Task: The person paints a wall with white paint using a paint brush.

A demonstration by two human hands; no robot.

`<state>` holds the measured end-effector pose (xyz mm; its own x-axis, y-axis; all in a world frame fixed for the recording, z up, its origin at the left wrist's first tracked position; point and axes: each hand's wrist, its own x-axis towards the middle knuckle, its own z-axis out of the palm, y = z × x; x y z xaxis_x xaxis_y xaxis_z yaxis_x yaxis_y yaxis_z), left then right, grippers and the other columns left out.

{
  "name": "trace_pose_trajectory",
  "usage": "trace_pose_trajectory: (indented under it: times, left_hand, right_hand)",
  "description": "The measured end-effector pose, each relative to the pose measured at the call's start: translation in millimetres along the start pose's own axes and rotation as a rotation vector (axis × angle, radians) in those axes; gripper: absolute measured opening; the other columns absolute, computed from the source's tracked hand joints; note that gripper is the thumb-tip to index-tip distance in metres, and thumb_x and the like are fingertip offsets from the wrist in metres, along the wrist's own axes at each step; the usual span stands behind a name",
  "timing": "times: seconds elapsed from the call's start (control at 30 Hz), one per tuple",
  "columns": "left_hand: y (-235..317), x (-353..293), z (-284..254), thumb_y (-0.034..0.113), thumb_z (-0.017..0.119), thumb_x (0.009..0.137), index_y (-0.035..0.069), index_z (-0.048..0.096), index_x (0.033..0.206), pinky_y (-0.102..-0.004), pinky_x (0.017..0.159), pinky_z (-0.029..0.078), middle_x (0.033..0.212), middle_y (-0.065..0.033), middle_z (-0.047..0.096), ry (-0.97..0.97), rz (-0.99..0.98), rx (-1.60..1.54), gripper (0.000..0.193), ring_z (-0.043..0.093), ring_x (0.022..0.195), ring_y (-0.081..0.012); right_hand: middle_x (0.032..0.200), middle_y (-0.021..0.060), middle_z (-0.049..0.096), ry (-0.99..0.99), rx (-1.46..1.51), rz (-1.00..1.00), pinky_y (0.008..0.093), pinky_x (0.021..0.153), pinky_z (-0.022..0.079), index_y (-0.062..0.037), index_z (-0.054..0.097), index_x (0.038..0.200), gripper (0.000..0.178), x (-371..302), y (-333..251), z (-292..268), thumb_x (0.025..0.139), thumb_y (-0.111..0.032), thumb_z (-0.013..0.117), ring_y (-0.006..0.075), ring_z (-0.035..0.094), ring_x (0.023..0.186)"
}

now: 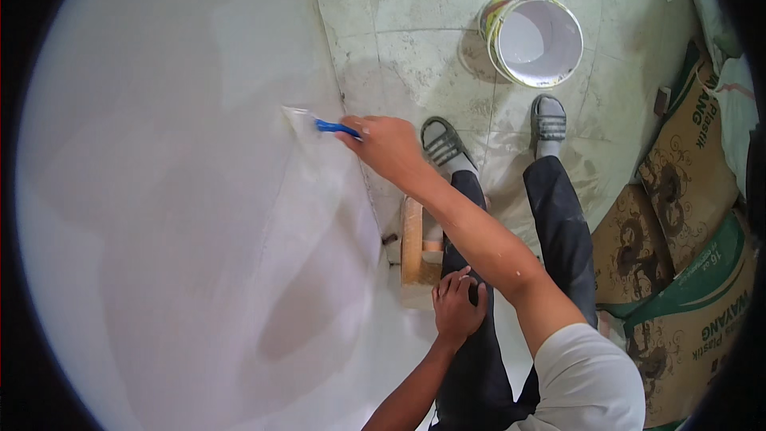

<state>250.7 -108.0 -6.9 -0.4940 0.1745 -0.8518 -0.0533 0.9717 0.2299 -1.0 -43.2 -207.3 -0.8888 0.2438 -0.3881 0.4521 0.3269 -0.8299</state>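
Observation:
My right hand is closed around the blue handle of a paintbrush, reaching out to the left. Pale, fan-shaped bristles at its tip touch the white wall low down, close to where it meets the floor. Around the brush the wall surface looks smooth, with shadows of my arm across it. On my left thigh rests my left hand, its fingers laid over the dark trousers and holding nothing.
A bucket with white paint in the bottom stands ahead on the dusty tiled floor. Beside my left leg is a low wooden stool. Printed brown cardboard boxes are piled along the right.

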Motion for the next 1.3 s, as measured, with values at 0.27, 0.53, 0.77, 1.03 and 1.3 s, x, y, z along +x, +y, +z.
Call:
trace_pose_trajectory:
  times: [0.27, 0.53, 0.77, 1.03, 1.3]
  left_hand:
    - [20, 18, 8, 0.025, 0.071, 0.089, 0.012, 0.066, 0.095, -0.048, 0.108, 0.039, 0.127, -0.0041, 0.067, -0.044, 0.124, 0.047, 0.015, 0.056, 0.124, -0.027]
    - [9, 15, 2, 0.028, 0.07, 0.09, 0.011, 0.068, 0.096, -0.0483, 0.108, 0.039, 0.13, -0.0038, 0.067, -0.01, 0.056, 0.008, 0.018, 0.057, 0.123, -0.0278]
    - [3, 12, -9, 0.027, 0.07, 0.089, 0.011, 0.068, 0.094, -0.0483, 0.108, 0.04, 0.13, -0.0041, 0.067, 0.016, 0.026, 0.127, 0.017, 0.058, 0.121, -0.0278]
    - [18, 20, 2, 0.027, 0.071, 0.089, 0.012, 0.068, 0.096, -0.0479, 0.11, 0.039, 0.13, -0.0048, 0.067, -0.034, 0.103, 0.089, 0.017, 0.058, 0.122, -0.0271]
    - [5, 15, -4, 0.02, 0.077, 0.081, 0.012, 0.066, 0.1, -0.0473, 0.11, 0.039, 0.132, -0.0028, 0.067, -0.022, 0.035, 0.041, 0.024, 0.058, 0.124, -0.0282]
  right_hand:
    - [0.076, 0.0112, 0.071, 0.035, -0.314, 0.16, 0.0468, 0.064, 0.054, -0.0169, 0.075, 0.103, 0.018, 75, 97, 25, 0.094, -0.032, 0.071, 0.0328, 0.071, 0.075]
    - [0.076, 0.0171, 0.07, 0.114, -0.15, 0.293, 0.0509, 0.065, 0.053, -0.0097, 0.072, 0.103, 0.017, 76, 88, 9, 0.098, -0.023, 0.063, 0.0378, 0.07, 0.075]
    - [0.078, 0.0189, 0.07, -0.093, -0.025, 0.114, 0.053, 0.067, 0.054, -0.0094, 0.072, 0.106, 0.018, 72, 22, 9, 0.1, -0.023, 0.062, 0.0401, 0.07, 0.076]
    - [0.097, 0.0174, 0.073, -0.04, 0.016, 0.224, 0.0502, 0.078, 0.055, -0.0183, 0.073, 0.115, 0.021, 103, 123, 20, 0.101, -0.028, 0.061, 0.0417, 0.069, 0.093]
    - [0.107, 0.0157, 0.074, -0.069, 0.023, 0.348, 0.0513, 0.083, 0.055, -0.0231, 0.071, 0.127, 0.028, 121, 152, 11, 0.102, -0.027, 0.061, 0.0404, 0.069, 0.1]
